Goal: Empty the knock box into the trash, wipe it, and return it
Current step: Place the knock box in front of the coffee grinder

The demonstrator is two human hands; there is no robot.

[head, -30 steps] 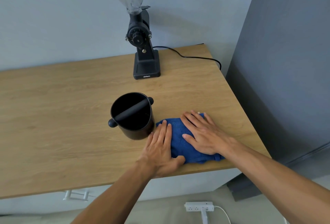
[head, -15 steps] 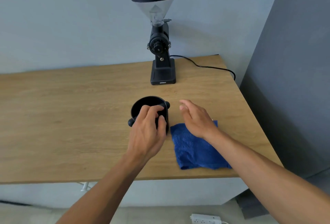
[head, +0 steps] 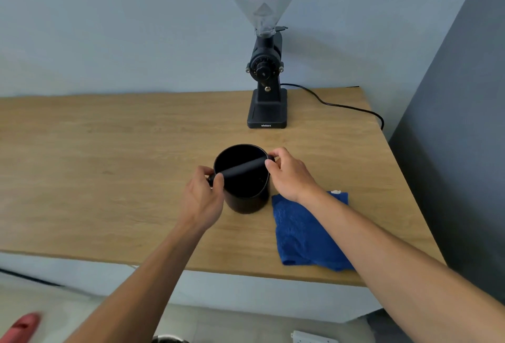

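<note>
- the knock box (head: 247,195) stands upright on the wooden counter (head: 109,178), in front of the grinder (head: 266,69) and nearer the counter's front edge
- its bar (head: 241,170) runs slantwise across the mouth, low end left, high end right
- left hand (head: 203,197) is pinched on the bar's left knob, right hand (head: 291,176) on the right knob, so both are closed on the bar ends, equally near
- blue cloth (head: 303,230) lies flat just right of the box, under the right forearm
- looks like a straight two-handed lift comes next, i'd guess
</note>
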